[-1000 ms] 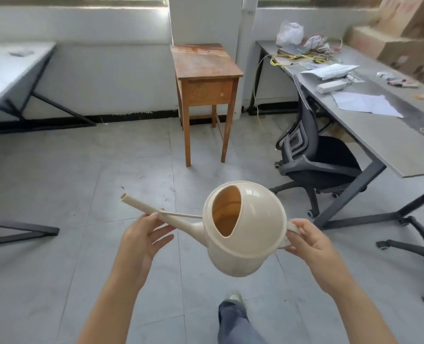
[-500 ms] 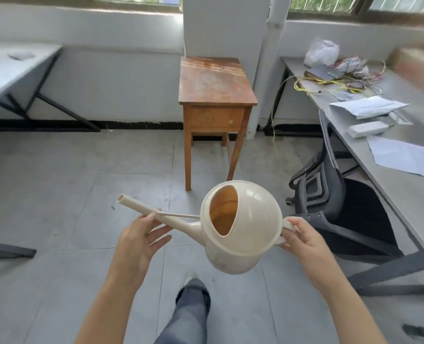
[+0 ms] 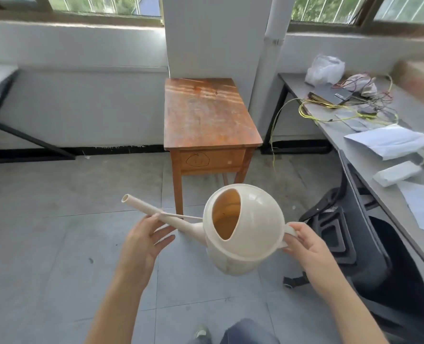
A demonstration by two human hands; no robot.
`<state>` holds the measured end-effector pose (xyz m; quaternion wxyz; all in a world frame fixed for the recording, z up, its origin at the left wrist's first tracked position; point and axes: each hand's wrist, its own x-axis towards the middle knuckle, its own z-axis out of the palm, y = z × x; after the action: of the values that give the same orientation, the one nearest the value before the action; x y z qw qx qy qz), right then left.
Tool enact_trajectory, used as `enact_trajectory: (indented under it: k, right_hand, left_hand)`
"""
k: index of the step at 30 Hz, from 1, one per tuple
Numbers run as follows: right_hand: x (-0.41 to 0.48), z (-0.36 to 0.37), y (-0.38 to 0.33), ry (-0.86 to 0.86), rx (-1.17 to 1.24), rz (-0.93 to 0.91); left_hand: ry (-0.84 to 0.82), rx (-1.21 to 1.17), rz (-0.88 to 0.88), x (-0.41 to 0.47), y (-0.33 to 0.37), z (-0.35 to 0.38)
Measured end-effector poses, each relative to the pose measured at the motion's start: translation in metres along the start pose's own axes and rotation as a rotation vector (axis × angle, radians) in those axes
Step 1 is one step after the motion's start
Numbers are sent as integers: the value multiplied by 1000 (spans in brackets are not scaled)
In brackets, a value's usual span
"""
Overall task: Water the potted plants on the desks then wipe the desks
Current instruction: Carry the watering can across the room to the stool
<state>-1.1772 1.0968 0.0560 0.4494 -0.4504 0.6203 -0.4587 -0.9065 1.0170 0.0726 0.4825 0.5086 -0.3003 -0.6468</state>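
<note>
Cream, round watering can (image 3: 250, 227); right hand (image 3: 307, 247) grips its handle (image 3: 289, 230); left hand (image 3: 141, 242), fingers straight, supports spout (image 3: 151, 209).

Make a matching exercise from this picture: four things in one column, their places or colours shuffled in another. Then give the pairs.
Things
1. can
2. table
3. chair
4. bag

Places or colours
A. black, next to the desk
B. lying on the desk
C. held up, off the floor
D. in front of the white pillar

Pairs: 1-C, 2-D, 3-A, 4-B
</note>
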Motion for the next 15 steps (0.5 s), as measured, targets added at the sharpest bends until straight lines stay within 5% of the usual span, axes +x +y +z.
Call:
enact_trajectory:
  k: [15]
  right_hand:
    - [262, -42, -10, -81, -21, 20]
  left_hand:
    - [126, -4, -26, 214, 34, 95]
